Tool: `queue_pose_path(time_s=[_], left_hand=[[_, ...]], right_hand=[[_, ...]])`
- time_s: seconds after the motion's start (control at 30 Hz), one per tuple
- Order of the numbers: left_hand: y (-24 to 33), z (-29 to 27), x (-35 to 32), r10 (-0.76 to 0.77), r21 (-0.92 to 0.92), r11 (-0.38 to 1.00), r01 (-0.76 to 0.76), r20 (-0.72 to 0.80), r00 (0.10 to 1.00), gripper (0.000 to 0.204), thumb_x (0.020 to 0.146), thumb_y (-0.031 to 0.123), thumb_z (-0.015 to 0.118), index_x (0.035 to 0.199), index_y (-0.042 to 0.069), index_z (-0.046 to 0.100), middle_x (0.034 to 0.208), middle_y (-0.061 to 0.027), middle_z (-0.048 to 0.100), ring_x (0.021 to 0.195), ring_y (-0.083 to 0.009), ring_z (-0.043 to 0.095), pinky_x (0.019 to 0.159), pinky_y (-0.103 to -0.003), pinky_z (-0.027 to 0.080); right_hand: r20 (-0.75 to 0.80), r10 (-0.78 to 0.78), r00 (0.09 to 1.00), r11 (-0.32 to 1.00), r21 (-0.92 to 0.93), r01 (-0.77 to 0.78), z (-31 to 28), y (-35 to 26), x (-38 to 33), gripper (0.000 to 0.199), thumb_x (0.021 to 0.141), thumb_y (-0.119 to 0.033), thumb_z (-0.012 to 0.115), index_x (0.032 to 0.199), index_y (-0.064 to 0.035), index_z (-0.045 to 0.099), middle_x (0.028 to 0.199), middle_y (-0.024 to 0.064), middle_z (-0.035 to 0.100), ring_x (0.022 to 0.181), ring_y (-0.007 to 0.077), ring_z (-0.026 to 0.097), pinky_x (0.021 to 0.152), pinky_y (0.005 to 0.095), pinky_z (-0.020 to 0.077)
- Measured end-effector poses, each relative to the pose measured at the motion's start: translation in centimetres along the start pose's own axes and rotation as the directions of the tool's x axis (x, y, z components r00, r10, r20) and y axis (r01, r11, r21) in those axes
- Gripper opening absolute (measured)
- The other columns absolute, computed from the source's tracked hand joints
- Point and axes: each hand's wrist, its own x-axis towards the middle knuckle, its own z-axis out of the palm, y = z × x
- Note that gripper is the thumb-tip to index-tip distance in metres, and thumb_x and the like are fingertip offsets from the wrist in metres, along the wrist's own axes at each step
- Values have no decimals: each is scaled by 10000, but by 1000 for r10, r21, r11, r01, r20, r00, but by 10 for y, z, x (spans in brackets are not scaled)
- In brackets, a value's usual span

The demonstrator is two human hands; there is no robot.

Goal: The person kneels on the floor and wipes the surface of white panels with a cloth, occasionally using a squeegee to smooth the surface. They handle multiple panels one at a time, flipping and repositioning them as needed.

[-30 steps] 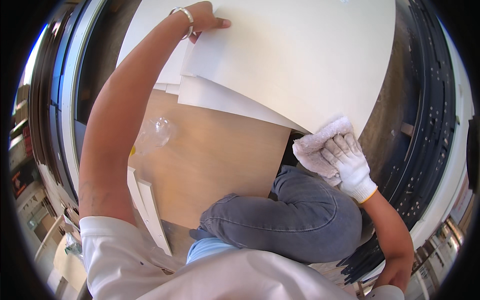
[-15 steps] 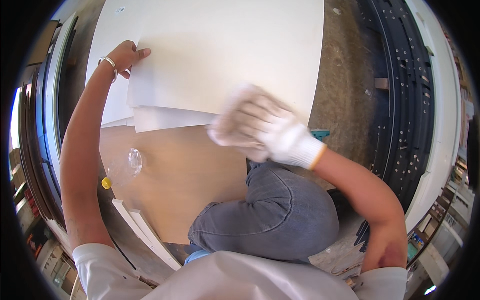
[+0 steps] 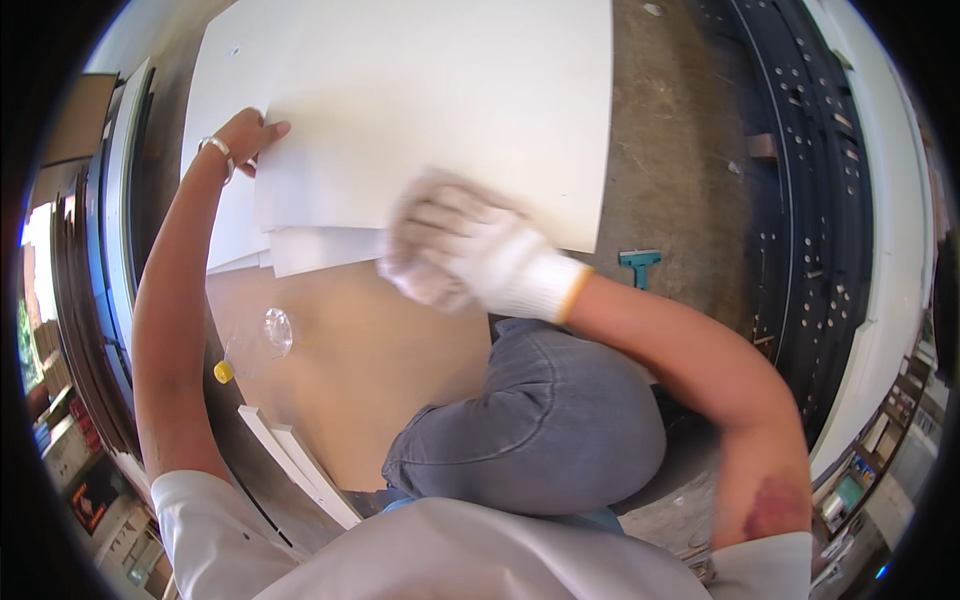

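A large white panel (image 3: 470, 110) lies on other white sheets in front of me. My left hand (image 3: 250, 137), bare with a bracelet at the wrist, grips the panel's left edge, thumb on top and the other fingers partly hidden. On my right hand (image 3: 480, 245) is a white knitted glove with an orange-edged cuff. It presses a crumpled pale cloth (image 3: 425, 280) at the panel's near edge; both are blurred by motion. Under the sheets, nearer me, is a brown board (image 3: 350, 350).
A clear plastic bottle (image 3: 277, 332) with a yellow cap lies on the brown board's left. White strips (image 3: 290, 460) rest nearer me. Right of the panel, a teal scraper (image 3: 640, 266) is on the concrete floor. Dark perforated metal lengths (image 3: 800, 200) line the right side.
My right hand has swept left with the cloth along the panel's near edge, bringing the whole scraper into sight. My left hand keeps its hold; the view has shifted slightly.
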Motion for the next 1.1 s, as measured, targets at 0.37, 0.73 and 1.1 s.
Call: queue_pose_path(time_s=[0.37,0.73,1.1], left_hand=[[-14,-1,8,10,-29,1000,-9,12,1000,608,977,493,713,1142,-75,574,944,-173,666,765,-257,712,571,-406,657],[-6,2,1,26,13,1000,-26,-23,999,636,957,521,718,1127,-80,596,947,-206,684,734,-267,711,525,-374,619],[13,11,-19,-22,20,1000,24,-95,995,616,949,513,724,1100,-79,643,923,-178,713,690,-271,702,520,-371,579]], right_hand=[[114,220,969,976,-27,-218,-51,24,-133,432,904,-205,685,1325,-111,702,1456,124,623,1463,301,500,1248,449,371],[426,904,30,-427,904,12,-98,43,-295,465,1039,-225,631,1453,-30,546,1391,138,637,1305,297,613,1111,455,501],[99,166,981,986,-20,-165,-40,21,-61,549,909,-146,637,1456,-197,635,1471,176,617,1434,365,526,1269,514,299]])
